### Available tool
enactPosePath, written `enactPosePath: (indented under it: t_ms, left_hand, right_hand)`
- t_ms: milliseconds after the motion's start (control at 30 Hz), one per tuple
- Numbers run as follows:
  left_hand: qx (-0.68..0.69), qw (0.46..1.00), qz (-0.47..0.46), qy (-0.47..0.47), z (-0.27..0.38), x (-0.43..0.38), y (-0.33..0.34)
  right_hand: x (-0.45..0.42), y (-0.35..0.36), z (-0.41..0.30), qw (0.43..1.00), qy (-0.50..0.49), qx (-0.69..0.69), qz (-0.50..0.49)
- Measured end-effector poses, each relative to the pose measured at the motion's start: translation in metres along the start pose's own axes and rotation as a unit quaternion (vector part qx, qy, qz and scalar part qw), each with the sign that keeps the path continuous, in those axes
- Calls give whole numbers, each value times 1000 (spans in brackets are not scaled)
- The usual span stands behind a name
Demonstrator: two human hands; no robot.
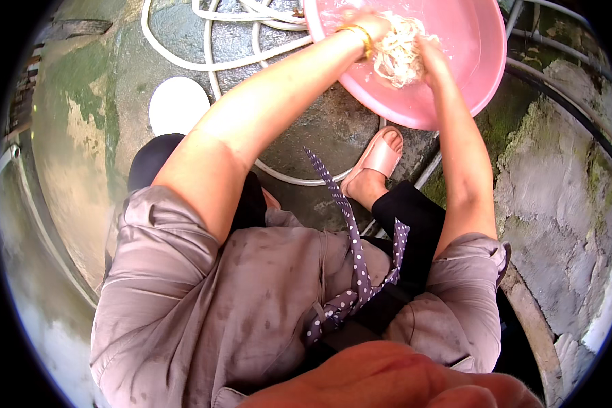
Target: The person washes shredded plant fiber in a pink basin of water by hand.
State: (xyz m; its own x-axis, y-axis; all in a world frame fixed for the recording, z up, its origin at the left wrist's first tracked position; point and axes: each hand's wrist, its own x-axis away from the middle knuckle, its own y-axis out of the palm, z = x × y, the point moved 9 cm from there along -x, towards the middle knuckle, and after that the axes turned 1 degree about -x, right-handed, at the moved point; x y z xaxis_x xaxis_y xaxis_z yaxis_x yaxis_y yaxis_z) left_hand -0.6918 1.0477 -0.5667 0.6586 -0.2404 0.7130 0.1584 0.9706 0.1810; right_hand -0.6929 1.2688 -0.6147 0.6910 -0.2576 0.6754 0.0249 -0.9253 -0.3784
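Note:
A wet clump of pale, tangled strands (402, 58) is between my hands over a round pink plastic basin (456, 97). My left hand (370, 29), with a gold-coloured bracelet (362, 38) at the wrist, grips its left side and is blurred by motion. On the opposite side, my right hand (431, 51) holds the clump too, its fingertips partly hidden by the strands. What the strands are made of cannot be told. Water glistens inside the basin, whose far rim runs out of the picture.
A pale hose (183, 64) lies looped on the wet concrete left of the basin and curves under it. A white round object (178, 105) rests beside my left forearm. My foot in a pink slide sandal (375, 158) stands just below the basin. Pipes (556, 43) run along the right.

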Motion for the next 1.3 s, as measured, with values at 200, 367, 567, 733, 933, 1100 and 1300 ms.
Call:
enactPosePath:
  t_ms: [200,367,567,733,933,1100,1300]
  left_hand:
    - [276,960,-24,-47,-35,-14,12]
    - [277,961,-17,-9,-19,-32,-25]
    - [302,952,2,56,-9,-39,-26]
    - [290,947,60,120,-7,-26,17]
    - [278,959,-43,22,-17,-42,-29]
    - [253,960,12,116,-17,-47,-2]
    - [268,960,-73,24,-13,-53,-33]
  right_hand:
    - [44,92,-12,942,74,-300,-127]
    - [116,110,-78,984,-87,-123,-99]
    - [143,130,-110,989,-129,6,-74]
    - [68,98,-95,953,-47,-286,-84]
    - [137,142,-110,970,-181,-142,-78]
    - [50,125,-85,982,-61,-172,-46]
    - [132,159,-111,948,-198,-202,-147]
